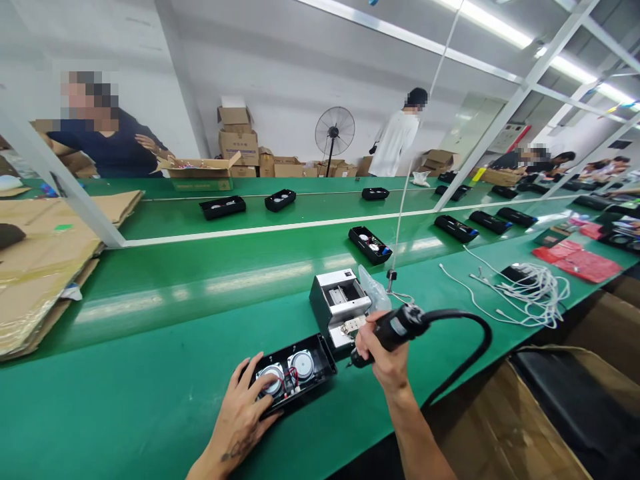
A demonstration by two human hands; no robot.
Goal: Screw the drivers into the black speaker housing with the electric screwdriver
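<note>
On the green bench lies an open black housing (320,357) with two round speakers (302,365) and red and black wires inside. My left hand (246,407) rests over its left end, fingers spread, the fingertips at the left speaker and the rim. My right hand (383,353) is wrapped round a black electric screwdriver (395,328), whose tip points down and left, just right of the housing. A thick black cable runs from the tool's back end. Behind the housing, near the tool, stands a silver and black screw feeder (336,303).
Coiled white cables (543,293) and red bags (575,260) lie to the right. Beyond, more black housings (370,245) sit on the green belt (225,260). Flattened cardboard (50,260) is at the left. A white cord hangs behind the feeder. People stand across the line.
</note>
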